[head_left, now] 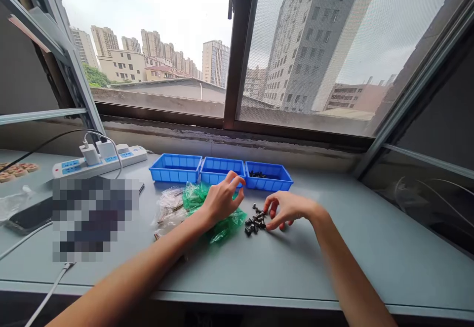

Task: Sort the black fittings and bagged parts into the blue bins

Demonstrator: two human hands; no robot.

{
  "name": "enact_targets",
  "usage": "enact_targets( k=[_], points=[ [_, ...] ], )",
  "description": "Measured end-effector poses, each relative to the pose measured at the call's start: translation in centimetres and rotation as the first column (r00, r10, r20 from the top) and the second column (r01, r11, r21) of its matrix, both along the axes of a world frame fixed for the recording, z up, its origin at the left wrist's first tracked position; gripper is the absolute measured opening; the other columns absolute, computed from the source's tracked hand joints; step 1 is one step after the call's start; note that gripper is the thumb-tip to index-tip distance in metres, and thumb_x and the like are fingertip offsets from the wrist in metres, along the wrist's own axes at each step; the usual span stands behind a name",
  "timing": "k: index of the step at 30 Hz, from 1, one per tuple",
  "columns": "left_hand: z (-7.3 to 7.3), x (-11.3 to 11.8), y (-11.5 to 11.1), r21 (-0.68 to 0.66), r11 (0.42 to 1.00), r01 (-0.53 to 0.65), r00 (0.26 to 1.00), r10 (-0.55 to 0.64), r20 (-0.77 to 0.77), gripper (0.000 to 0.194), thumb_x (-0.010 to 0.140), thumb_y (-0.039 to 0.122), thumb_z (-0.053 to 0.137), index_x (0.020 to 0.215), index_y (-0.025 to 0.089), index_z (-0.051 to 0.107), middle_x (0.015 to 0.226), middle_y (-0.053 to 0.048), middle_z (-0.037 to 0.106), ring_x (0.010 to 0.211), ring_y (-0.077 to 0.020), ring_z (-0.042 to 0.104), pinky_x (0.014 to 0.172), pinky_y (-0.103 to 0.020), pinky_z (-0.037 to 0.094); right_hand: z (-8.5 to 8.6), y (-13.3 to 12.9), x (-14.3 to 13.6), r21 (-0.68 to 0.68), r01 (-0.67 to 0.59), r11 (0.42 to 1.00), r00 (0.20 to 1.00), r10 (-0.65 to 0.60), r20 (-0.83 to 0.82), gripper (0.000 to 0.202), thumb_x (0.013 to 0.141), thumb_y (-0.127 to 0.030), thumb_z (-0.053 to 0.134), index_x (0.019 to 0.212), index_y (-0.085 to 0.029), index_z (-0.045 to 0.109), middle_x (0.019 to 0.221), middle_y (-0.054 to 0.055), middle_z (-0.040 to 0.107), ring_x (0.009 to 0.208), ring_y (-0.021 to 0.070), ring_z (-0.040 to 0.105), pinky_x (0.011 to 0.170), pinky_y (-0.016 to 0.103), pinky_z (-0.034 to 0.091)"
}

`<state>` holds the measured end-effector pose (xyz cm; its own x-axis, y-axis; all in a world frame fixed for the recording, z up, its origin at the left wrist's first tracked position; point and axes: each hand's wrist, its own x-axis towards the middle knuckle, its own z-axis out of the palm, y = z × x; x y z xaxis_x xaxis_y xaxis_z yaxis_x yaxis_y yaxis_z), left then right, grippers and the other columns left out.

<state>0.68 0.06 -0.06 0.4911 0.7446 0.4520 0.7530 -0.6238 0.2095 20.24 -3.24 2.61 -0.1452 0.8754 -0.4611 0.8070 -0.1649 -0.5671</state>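
Several small black parts (255,222) lie in a loose pile on the grey table. My right hand (289,209) is at the pile's right side, fingers curved and apart, its fingertips beside the parts. Above the green plastic bags (225,227) my left hand (225,197) is raised, thumb and forefinger curled toward each other with a gap between them; no object shows there. Behind the hands, three blue trays stand in a row: the left one (176,175), the middle one (212,172) and the right one (269,183), which has black parts inside.
Clear plastic bags (172,208) with small items lie left of the green ones. A white power strip (99,163) with plugs and cables is at the back left. A dark phone (31,214) and a blurred-out object lie at the left. A window rises behind the table (370,248).
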Motion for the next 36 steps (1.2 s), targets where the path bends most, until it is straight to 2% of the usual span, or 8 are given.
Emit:
enact_targets(
  k=[8, 15, 23, 28, 32, 36],
  points=[
    [0.0, 0.1, -0.2, 0.002, 1.0, -0.002, 1.0, 0.002, -0.018, 0.02, 0.088, 0.025, 0.04, 0.103, 0.023, 0.052, 0.109, -0.002, 0.054, 0.067, -0.0123, 0.061, 0.051, -0.023, 0.042, -0.5, -0.2, -0.6, 0.061, -0.039, 0.997, 0.999, 0.04, -0.023, 0.052, 0.048, -0.027, 0.08, 0.095, -0.019, 0.059, 0.084, 0.001, 0.062, 0.05, 0.0083, 0.056, 0.043, 0.019, 0.041],
    [-0.1, 0.1, -0.3, 0.011, 1.0, 0.014, 1.0, -0.014, -0.008, 0.02, 0.087, 0.025, 0.039, 0.102, 0.023, 0.053, 0.107, -0.002, 0.054, 0.068, -0.0122, 0.061, 0.052, -0.022, 0.044, -0.5, -0.1, -1.2, 0.103, -0.028, 0.994, 0.999, 0.033, -0.039, 0.037, 0.058, -0.023, 0.072, 0.093, -0.017, 0.061, 0.087, 0.003, 0.063, 0.049, 0.0071, 0.056, 0.044, 0.019, 0.043],
    [0.0, 0.1, -0.3, 0.014, 1.0, 0.007, 0.999, -0.006, -0.032, 0.021, 0.087, 0.025, 0.039, 0.103, 0.023, 0.053, 0.109, -0.002, 0.054, 0.066, -0.012, 0.061, 0.051, -0.022, 0.043, -0.6, 0.2, -1.0, 0.218, 0.003, 0.976, 1.0, 0.004, -0.031, 0.032, 0.061, -0.013, 0.066, 0.093, -0.016, 0.063, 0.092, 0.006, 0.065, 0.051, 0.008, 0.059, 0.046, 0.019, 0.045],
    [0.0, 0.0, -0.3, -0.002, 1.0, 0.011, 0.999, -0.011, -0.04, 0.021, 0.086, 0.025, 0.04, 0.103, 0.022, 0.053, 0.109, -0.002, 0.054, 0.071, -0.0135, 0.062, 0.053, -0.023, 0.045, -0.7, 0.5, -0.9, 0.269, 0.037, 0.962, 0.998, -0.02, -0.065, 0.023, 0.064, -0.018, 0.066, 0.087, -0.016, 0.063, 0.078, 0.003, 0.066, 0.05, 0.0087, 0.059, 0.045, 0.018, 0.043],
    [0.0, 0.0, -0.4, -0.011, 1.0, 0.008, 1.0, -0.008, -0.031, 0.022, 0.087, 0.026, 0.039, 0.102, 0.023, 0.054, 0.109, -0.003, 0.054, 0.068, -0.013, 0.062, 0.054, -0.024, 0.046, -0.9, 0.6, -0.9, 0.289, 0.075, 0.954, 0.986, -0.028, -0.164, 0.024, 0.063, -0.022, 0.07, 0.086, -0.016, 0.064, 0.066, 0.001, 0.065, 0.057, 0.0122, 0.059, 0.045, 0.019, 0.044],
    [0.1, -0.2, -0.5, -0.018, 1.0, 0.006, 1.0, -0.007, -0.028, 0.022, 0.086, 0.025, 0.04, 0.103, 0.023, 0.054, 0.108, -0.003, 0.054, 0.068, -0.0131, 0.062, 0.056, -0.025, 0.048, -1.4, 1.1, -0.5, 0.319, 0.109, 0.941, 0.971, -0.033, -0.235, 0.027, 0.062, -0.026, 0.072, 0.086, -0.016, 0.065, 0.063, 0.001, 0.066, 0.058, 0.0129, 0.06, 0.043, 0.019, 0.042]
  ],
)
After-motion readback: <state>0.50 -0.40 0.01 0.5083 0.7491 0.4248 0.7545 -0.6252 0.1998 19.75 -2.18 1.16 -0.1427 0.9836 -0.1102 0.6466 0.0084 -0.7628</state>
